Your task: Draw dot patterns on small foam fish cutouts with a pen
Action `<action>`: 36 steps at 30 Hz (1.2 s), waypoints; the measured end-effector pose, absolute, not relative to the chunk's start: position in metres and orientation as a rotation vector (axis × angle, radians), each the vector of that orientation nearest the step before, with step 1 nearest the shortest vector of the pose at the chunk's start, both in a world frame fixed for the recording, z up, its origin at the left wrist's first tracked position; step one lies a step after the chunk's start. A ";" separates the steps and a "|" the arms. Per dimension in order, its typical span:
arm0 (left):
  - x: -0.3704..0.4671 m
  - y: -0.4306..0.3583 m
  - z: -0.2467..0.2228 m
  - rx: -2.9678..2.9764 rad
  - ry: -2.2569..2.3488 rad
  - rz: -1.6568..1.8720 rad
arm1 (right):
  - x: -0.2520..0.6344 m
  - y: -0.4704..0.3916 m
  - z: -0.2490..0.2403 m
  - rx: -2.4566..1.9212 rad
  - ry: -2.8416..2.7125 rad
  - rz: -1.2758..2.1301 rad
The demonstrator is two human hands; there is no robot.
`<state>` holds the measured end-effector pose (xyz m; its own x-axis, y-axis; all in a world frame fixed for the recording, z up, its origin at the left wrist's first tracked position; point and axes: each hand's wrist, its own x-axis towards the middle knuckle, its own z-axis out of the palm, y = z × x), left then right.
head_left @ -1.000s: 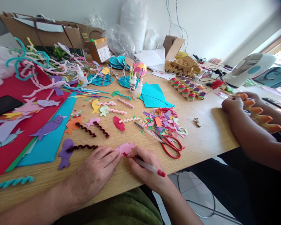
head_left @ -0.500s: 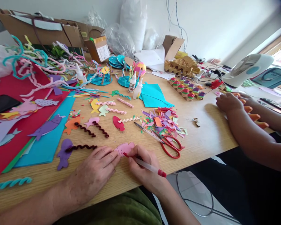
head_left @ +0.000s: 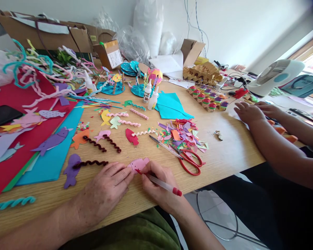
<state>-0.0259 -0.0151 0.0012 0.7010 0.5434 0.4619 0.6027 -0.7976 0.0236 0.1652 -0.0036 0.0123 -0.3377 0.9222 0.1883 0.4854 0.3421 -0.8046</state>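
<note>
A pink foam fish (head_left: 138,163) lies near the front edge of the wooden table (head_left: 232,146). My left hand (head_left: 104,189) lies flat on the table with its fingertips pressing the fish's left side. My right hand (head_left: 156,185) grips a red pen (head_left: 161,184) whose tip touches the fish. A purple foam fish (head_left: 71,170) with a dark twisted pipe cleaner (head_left: 92,163) lies just left of my left hand. Red-handled scissors (head_left: 189,160) lie to the right of the fish.
Several foam fish with curled pipe cleaners, a scrap pile (head_left: 182,133), two glue bottles (head_left: 150,96), foam sheets (head_left: 31,139) and a phone (head_left: 2,115) cover the table. Cardboard boxes line the back. A second person's hands (head_left: 250,113) rest at the right edge, by a painted egg carton (head_left: 207,99) and a fan (head_left: 273,77).
My hands stay on the pink fish; the pen has shifted slightly. The other person's hands moved left and down, and the orange spiked piece they held up now lies mostly hidden behind their arms.
</note>
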 end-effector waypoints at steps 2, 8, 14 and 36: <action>-0.026 -0.015 0.001 -2.772 -0.946 -0.682 | 0.166 -0.003 0.013 -1.220 -1.968 0.866; -0.026 -0.016 0.001 -2.764 -0.956 -0.677 | 0.166 -0.003 0.014 -1.210 -1.965 0.847; -0.026 -0.014 0.003 -2.767 -0.938 -0.698 | 0.165 -0.003 0.014 -1.220 -1.983 0.849; -0.025 -0.016 0.001 -2.764 -0.951 -0.691 | 0.166 -0.003 0.013 -1.219 -1.983 0.842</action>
<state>-0.0254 -0.0156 0.0009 0.6952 0.5481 0.4651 0.6113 -0.7912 0.0187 0.1662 -0.0029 0.0135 -0.3532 0.9147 0.1962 0.4944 0.3606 -0.7909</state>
